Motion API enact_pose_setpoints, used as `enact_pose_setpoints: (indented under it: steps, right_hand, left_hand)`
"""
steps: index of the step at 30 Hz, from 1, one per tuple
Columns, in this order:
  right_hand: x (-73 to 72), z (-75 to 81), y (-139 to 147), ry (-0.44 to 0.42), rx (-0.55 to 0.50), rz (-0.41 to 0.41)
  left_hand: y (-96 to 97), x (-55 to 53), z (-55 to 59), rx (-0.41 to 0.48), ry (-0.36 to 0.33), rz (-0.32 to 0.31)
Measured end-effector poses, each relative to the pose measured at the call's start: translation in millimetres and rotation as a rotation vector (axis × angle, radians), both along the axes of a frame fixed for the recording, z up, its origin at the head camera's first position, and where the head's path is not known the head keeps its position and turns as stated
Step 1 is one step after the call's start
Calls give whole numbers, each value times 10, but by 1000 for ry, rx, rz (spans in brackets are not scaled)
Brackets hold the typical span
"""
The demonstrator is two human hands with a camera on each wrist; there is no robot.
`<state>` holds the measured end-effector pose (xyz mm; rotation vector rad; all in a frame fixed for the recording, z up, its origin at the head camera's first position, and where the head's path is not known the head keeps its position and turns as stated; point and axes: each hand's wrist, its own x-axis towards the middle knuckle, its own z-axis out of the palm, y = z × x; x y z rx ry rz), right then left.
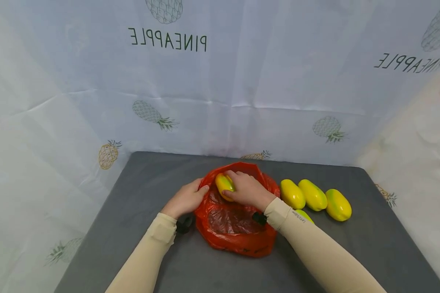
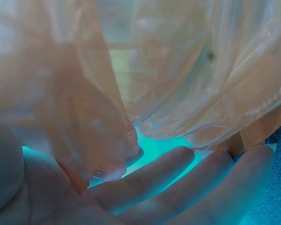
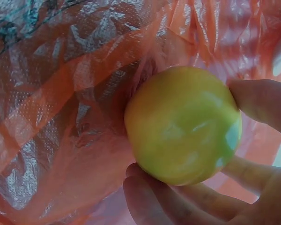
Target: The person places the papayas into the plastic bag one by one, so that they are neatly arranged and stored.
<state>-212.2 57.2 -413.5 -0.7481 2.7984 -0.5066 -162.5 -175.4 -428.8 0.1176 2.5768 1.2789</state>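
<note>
A red plastic bag [image 1: 238,243] lies spread open on the grey table. My left hand [image 1: 186,199] grips its left rim, thumb over the edge; in the left wrist view, the fingers [image 2: 178,187] reach along the outside of the thin plastic. Over the bag's mouth, my right hand [image 1: 248,189] holds a yellow mango [image 1: 223,184] with a green patch. The right wrist view shows this mango [image 3: 182,126] end-on, thumb on one side and fingers [image 3: 145,197] curled on the other, with crinkled bag plastic [image 3: 75,117] behind it.
To the right of the bag three yellow mangoes lie close together: one [image 1: 292,194], another [image 1: 313,195] and a third [image 1: 338,205]. A further green-yellow one [image 1: 303,215] is partly hidden by the right sleeve. A pineapple-print curtain [image 1: 220,130] hangs behind the table [image 1: 161,167].
</note>
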Motion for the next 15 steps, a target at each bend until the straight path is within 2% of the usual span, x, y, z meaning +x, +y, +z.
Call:
enact_pose_setpoints:
  steps: [7,15]
  right_hand:
    - [38,-73,-60,-14,-9,-11]
    - [-14,-47,-96,15,4,-1]
  left_hand:
    - [-53,45,-43,2,-3,8]
    - [-52,8,-33,-5,10,2]
